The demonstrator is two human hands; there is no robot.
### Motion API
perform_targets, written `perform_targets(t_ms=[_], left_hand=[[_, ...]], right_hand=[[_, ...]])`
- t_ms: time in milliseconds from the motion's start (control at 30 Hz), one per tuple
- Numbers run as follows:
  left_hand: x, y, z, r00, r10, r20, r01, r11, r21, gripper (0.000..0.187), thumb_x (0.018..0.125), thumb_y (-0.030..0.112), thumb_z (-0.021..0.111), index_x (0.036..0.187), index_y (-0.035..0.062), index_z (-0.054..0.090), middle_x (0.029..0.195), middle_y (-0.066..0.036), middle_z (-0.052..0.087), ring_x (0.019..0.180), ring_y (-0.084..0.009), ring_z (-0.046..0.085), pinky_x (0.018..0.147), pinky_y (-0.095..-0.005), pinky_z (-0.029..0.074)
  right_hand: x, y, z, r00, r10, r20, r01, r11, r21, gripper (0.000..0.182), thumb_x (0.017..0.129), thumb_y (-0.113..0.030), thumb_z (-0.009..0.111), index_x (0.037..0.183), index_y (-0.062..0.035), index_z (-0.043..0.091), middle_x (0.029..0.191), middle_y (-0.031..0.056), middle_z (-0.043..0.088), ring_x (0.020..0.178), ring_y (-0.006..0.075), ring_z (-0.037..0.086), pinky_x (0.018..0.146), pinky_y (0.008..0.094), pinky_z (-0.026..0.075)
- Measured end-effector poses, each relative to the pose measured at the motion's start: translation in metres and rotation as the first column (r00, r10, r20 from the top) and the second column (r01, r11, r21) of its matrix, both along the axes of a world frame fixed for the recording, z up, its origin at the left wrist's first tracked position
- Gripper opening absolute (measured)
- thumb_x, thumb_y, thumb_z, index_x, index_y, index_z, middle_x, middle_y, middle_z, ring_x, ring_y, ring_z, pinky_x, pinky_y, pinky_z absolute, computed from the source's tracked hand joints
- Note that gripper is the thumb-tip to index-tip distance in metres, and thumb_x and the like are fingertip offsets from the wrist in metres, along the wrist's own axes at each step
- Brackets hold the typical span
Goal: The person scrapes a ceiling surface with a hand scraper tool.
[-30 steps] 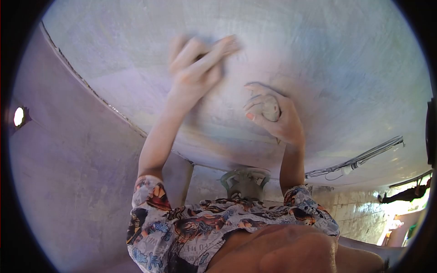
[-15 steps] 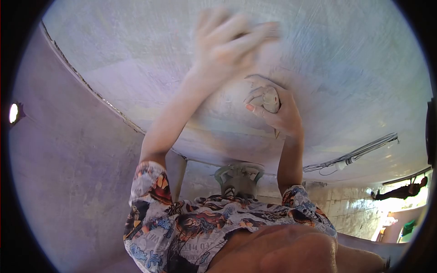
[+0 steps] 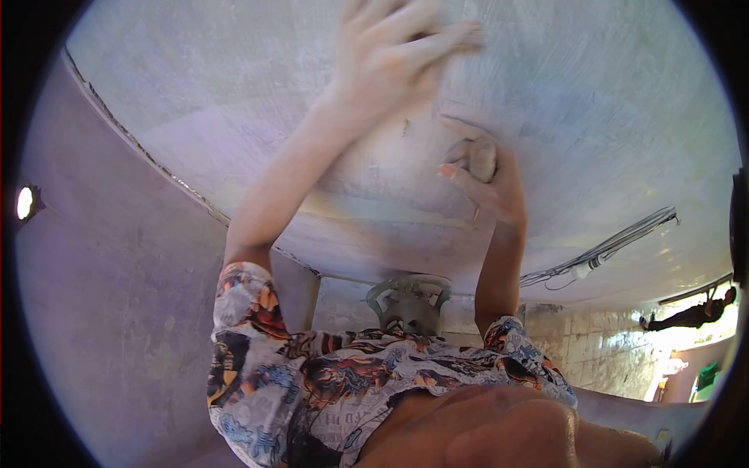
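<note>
My right hand [image 3: 507, 183] is closed around the rounded grey handle of a plastering trowel [image 3: 484, 160]. The trowel's thin blade edge shows above and below the fingers, against the pale plastered surface [image 3: 585, 132]. Higher up and to the left is my left hand [image 3: 390, 58], partly cut off by the top of the view. Motion smears its fingers, some of which look apart, with one or two reaching right. Whether anything thin sits at those fingertips I cannot make out. Both arms are raised, in patterned sleeves.
A bundle of grey cables [image 3: 616, 253] lies along the surface at right. A cracked seam [image 3: 148, 160] runs down the left side. Behind my chest shows a greenish-grey object [image 3: 409, 304] with handle-like loops. A lamp [image 3: 25, 203] shines at far left; another person [image 3: 694, 314] is far right.
My right hand and the trowel have shifted a little right and up. My left hand has moved slightly upward and remains blurred.
</note>
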State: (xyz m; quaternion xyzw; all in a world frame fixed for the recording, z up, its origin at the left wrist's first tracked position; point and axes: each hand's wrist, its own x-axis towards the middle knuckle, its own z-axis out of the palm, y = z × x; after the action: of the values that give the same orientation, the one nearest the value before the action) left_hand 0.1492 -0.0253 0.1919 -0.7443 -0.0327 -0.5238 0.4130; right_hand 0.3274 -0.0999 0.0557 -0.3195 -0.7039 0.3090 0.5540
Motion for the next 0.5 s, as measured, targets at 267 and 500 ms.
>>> perform_targets(t_ms=[267,500], left_hand=[[-0.088,0.011,-0.050,0.970,0.188,0.157,-0.184,0.982,-0.041,0.046,0.060,-0.003,0.069,0.100,0.0174,0.079,0.063,0.007,0.050,0.061,-0.0137,0.040,0.061,-0.0283,0.033],[-0.018,0.006,-0.006,0.997,-0.057,0.055,0.057,0.998,-0.001,0.044,0.061,-0.001,0.068,0.099,0.0178,0.079,0.061,0.006,0.045,0.060,-0.0136,0.041,0.061,-0.0286,0.034]], right_hand=[[-0.010,0.005,0.000,0.992,0.053,-0.118,-0.066,0.992,-0.106,0.040,0.083,0.000,0.070,0.121,0.0047,0.060,0.072,0.0009,0.063,0.043,0.0017,0.041,0.037,0.0199,0.028],[-0.008,-0.002,0.002,0.994,0.067,-0.084,-0.079,0.986,-0.146,0.029,0.082,-0.006,0.075,0.109,0.0000,0.065,0.072,-0.0012,0.063,0.057,0.0022,0.050,0.050,0.0208,0.037]])
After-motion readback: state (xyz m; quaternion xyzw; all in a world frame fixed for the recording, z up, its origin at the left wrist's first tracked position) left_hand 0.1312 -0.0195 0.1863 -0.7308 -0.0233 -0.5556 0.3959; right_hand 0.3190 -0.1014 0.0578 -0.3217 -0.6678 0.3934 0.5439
